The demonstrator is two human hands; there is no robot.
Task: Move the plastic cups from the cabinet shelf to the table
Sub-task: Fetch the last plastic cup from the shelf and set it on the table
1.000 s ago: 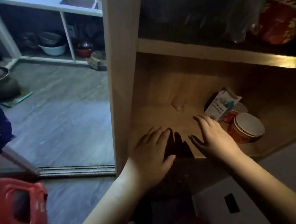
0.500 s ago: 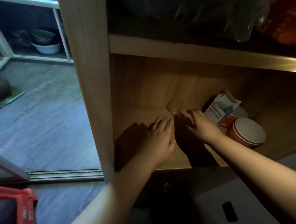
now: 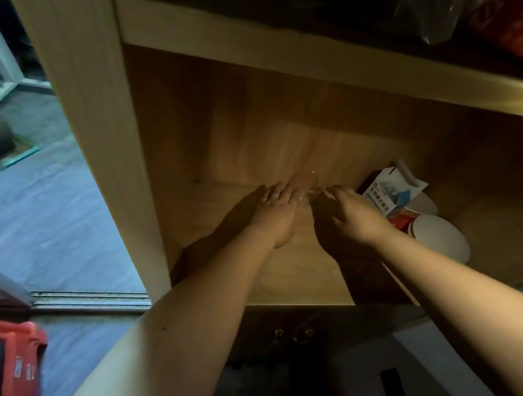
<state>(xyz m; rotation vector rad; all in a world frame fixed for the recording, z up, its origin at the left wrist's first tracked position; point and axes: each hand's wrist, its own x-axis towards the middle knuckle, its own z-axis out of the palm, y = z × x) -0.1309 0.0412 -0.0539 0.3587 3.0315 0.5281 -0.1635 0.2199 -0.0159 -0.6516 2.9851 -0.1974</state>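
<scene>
Cabinet shelf: hands flank clear plastic cup.

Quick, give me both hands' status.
Left hand: open, fingertips at the clear plastic cup, grip not yet visible.
Right hand: open, reaching the cup.

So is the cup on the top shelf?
No, the clear cup stands on the lower shelf, between both hands' fingers.
</scene>
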